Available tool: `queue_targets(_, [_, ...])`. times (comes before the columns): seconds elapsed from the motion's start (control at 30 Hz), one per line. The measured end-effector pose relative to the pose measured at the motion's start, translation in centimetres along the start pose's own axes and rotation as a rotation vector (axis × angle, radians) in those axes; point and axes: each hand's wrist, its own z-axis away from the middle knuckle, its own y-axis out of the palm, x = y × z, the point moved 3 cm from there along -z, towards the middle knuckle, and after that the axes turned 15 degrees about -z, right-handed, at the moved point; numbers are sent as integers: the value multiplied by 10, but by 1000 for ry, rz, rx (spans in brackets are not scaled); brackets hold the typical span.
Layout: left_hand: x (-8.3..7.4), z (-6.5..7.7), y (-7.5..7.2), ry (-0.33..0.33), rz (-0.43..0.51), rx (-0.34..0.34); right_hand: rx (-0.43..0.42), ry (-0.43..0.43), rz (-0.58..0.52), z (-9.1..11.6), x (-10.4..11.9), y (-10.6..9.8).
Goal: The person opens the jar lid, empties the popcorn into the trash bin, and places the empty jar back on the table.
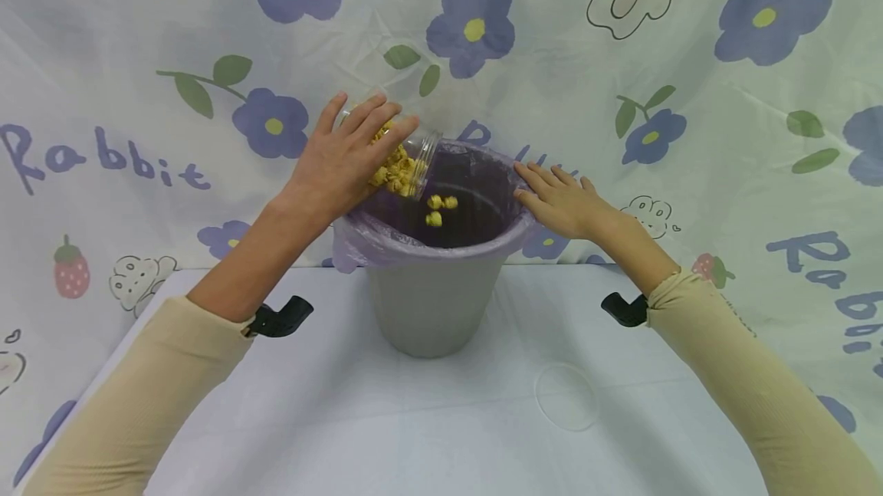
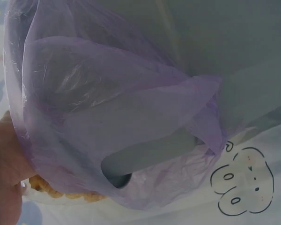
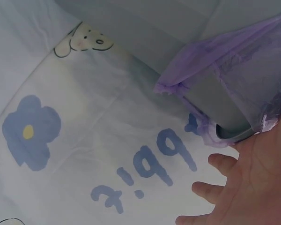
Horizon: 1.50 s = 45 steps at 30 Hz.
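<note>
Over the left of a grey trash can [image 1: 434, 304], my left hand [image 1: 331, 162] grips a clear jar [image 1: 429, 157] tipped on its side, mouth to the right. Yellow popcorn [image 1: 396, 174] lies inside it. Several loose pieces of popcorn [image 1: 434, 203] show past the jar's mouth, against the can's dark inside. A purple bag [image 1: 421, 252] lines the can and folds over its rim. At the right side of that rim rests my right hand [image 1: 562, 201], its fingers extended; the right wrist view shows the palm side of this hand [image 3: 260, 180] beside the bag.
The can stands on a white-covered table [image 1: 331, 404]. To its right lies a thin, pale ring [image 1: 576, 430]. Behind hangs a cloth [image 1: 386, 13] printed with flowers and rabbits. Each wrist carries a black camera mount [image 1: 283, 317].
</note>
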Motion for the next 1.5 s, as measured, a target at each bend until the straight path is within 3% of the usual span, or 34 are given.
queue_targets(0.57, [-2, -2, 0, 3, 2, 4, 0, -4, 8, 0, -1, 0])
queue_targets(0.87, [-4, -2, 3, 36, -13, -77, 7, -6, 5, 0, -1, 0])
queue_targets(1.5, [-8, -4, 3, 55, -31, -44, 5, -6, -3, 0, -1, 0])
